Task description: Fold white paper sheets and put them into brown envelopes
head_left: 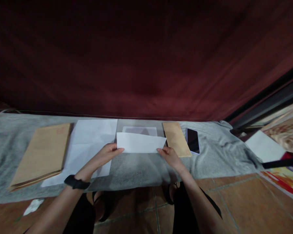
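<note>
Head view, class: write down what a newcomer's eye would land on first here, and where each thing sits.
The folded white sheet draws the eye first, held at its ends by the left hand and right hand over the middle of the grey cloth. A dark red curtain fills the upper half. A stack of brown envelopes lies at the left, a black phone at the right.

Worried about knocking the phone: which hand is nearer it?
Right. The right hand grips the white paper at its right end, a brown envelope between it and the phone; the left hand grips the left end.
</note>
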`<state>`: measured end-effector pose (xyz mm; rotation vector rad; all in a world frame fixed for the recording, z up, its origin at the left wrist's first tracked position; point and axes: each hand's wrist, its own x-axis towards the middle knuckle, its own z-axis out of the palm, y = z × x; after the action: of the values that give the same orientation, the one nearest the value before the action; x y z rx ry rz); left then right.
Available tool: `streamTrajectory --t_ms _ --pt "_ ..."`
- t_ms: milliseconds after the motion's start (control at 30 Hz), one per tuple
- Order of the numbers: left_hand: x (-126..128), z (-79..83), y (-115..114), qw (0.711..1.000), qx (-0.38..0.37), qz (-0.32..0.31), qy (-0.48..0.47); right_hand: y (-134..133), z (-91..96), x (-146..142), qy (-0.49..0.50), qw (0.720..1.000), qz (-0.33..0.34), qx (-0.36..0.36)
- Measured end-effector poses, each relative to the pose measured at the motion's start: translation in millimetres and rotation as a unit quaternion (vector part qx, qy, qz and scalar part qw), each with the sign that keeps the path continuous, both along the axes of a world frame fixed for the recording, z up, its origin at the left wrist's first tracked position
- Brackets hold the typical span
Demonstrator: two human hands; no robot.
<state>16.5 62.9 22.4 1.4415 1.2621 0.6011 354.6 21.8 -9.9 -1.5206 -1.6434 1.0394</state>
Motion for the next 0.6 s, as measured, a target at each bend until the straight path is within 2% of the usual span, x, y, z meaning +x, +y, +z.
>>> streamTrajectory --t_ms 133,267,600 --pt "3.9 -6.5 3.9 0.999 0.014 0.043 -0.008 6.4 -1.5 -5.6 -0.025 0.999 -0.029 0.018" --pt "8.5 -7.4 7.2 0.997 0.022 0.068 -0.004 11.5 -2.9 -9.9 -0.014 0.999 -0.010 0.033" --pt "2.5 -2.3 3.3 1.000 0.010 0.008 -0.005 14.8 -1.3 -7.2 -0.046 0.999 -0.027 0.005"
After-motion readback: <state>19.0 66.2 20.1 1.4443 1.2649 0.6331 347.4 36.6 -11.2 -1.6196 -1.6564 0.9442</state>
